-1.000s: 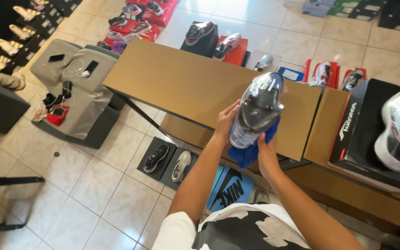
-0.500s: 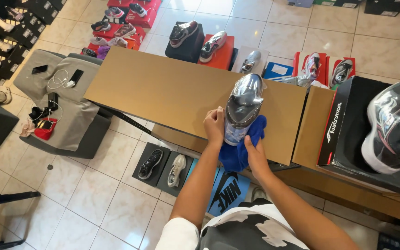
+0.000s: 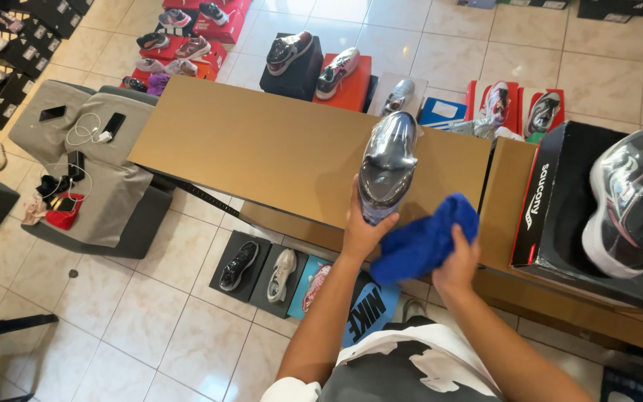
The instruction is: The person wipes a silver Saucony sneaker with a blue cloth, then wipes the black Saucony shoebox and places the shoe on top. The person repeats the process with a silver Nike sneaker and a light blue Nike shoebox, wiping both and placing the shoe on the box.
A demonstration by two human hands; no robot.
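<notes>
One silver sneaker wrapped in clear plastic stands toe-up above the brown cardboard box, its heel resting in the left hand, whose fingers curl around the heel from below with the thumb pressed against its lower side. Just beside it, the right hand clutches a bunched blue cloth, fingers closed over the cloth's lower edge, the cloth nearly touching the sneaker's heel. Farther right, another wrapped sneaker sits on a black shoebox.
</notes>
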